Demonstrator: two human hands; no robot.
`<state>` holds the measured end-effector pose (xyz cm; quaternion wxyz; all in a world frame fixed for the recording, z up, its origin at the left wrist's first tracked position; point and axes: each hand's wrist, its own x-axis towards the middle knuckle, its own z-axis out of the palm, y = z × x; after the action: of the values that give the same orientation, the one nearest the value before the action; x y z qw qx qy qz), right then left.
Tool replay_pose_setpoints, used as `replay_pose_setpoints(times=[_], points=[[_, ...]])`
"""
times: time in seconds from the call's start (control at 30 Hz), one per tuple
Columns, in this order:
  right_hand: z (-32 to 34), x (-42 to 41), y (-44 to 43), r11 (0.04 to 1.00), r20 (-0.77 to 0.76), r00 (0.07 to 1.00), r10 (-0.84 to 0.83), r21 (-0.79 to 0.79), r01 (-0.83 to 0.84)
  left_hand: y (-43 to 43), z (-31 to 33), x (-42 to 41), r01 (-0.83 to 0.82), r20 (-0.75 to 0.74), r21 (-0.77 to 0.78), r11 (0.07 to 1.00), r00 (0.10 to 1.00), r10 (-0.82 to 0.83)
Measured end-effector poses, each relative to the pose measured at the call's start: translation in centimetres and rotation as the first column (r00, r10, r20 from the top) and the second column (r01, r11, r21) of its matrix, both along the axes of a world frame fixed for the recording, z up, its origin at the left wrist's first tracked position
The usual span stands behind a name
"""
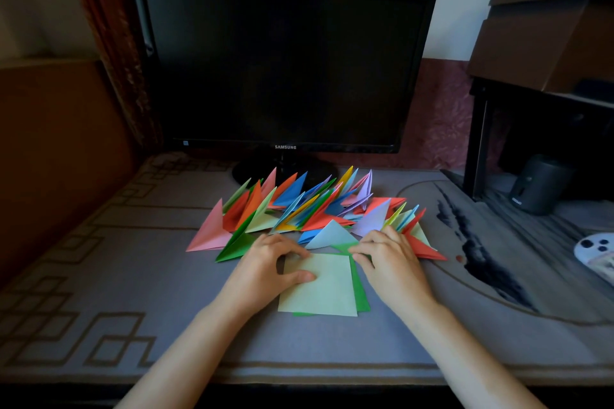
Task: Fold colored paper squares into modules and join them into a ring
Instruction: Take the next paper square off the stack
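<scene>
The pale square (320, 289) lay flat on a green sheet (362, 295) at the near middle of the mat (133, 276), probably squared up for its first crease. The left hand (269, 262) held it, thumb flat on its face and fingers curled at its far-left corner, likely to stop sliding. The right hand (388, 256) was curled at the far-right corner, and whether it pinched or only pressed could not be told. Finished modules (299, 209) were heaped just beyond, before the monitor (282, 60), apparently kept within reach for joining.
</scene>
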<state>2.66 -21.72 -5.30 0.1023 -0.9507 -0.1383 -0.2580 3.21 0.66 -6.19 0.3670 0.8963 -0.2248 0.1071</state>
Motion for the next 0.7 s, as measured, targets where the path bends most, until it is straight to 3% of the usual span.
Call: replay_pose_setpoints(times=[0.17, 0.3, 0.4, 0.5, 0.7], points=[[0.5, -0.2, 0.0, 0.995, 0.055, 0.996, -0.076, -0.062, 0.08, 0.0, 0.4, -0.3, -0.001, 0.025, 0.032, 0.999, 1.0, 0.0], [1.5, -0.8, 1.0, 0.994, 0.17, 0.984, 0.06, 0.077, -0.074, 0.0, 0.7, -0.5, 0.025, 0.012, 0.035, 0.999, 1.0, -0.026], [2.4, -1.4, 2.0, 0.977, -0.016, 0.98, 0.197, 0.088, -0.195, 0.0, 0.8, -0.5, 0.039, 0.023, 0.028, 0.999, 0.999, -0.039], [1.7, -1.6, 2.2, 0.981, -0.258, 0.946, 0.196, 0.037, -0.193, 0.1, 0.7, -0.5, 0.041, 0.024, 0.035, 0.999, 0.999, -0.042], [1.1, -1.4, 2.0, 0.976, -0.317, 0.927, 0.199, 0.154, -0.156, 0.1, 0.7, -0.4, 0.045, 0.015, 0.03, 0.999, 0.999, -0.046]])
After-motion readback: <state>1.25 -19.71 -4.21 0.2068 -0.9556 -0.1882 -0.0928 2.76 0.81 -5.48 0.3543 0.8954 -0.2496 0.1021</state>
